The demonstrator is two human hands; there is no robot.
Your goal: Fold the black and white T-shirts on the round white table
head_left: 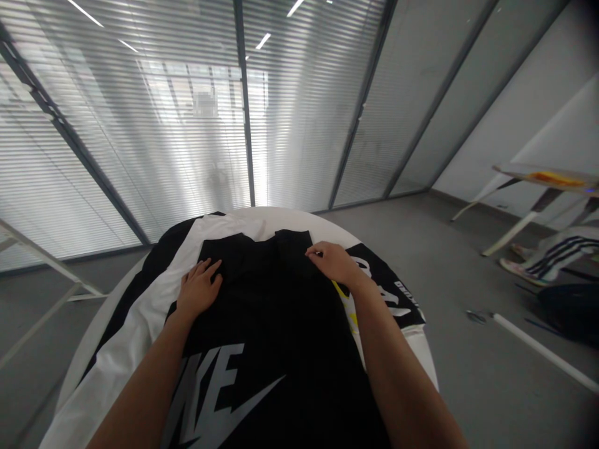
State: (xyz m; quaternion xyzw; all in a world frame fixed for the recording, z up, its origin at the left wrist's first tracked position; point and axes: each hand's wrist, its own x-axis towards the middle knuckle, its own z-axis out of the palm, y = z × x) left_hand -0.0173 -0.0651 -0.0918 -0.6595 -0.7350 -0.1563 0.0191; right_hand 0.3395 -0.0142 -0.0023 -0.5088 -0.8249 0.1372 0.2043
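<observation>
Black T-shirt [276, 312], grey "KE" and swoosh lower centre: left hand [199, 290] spread flat, right hand [333, 262] pinching its top edge.

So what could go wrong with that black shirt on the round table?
1. The black shirt lies on a white garment. If the left hand, flat on it, or the right hand at its edge tugs, the layers beneath might bunch up.
2. The white garment seems to hang over the table rim, so a pull could slide it toward the floor.
</observation>
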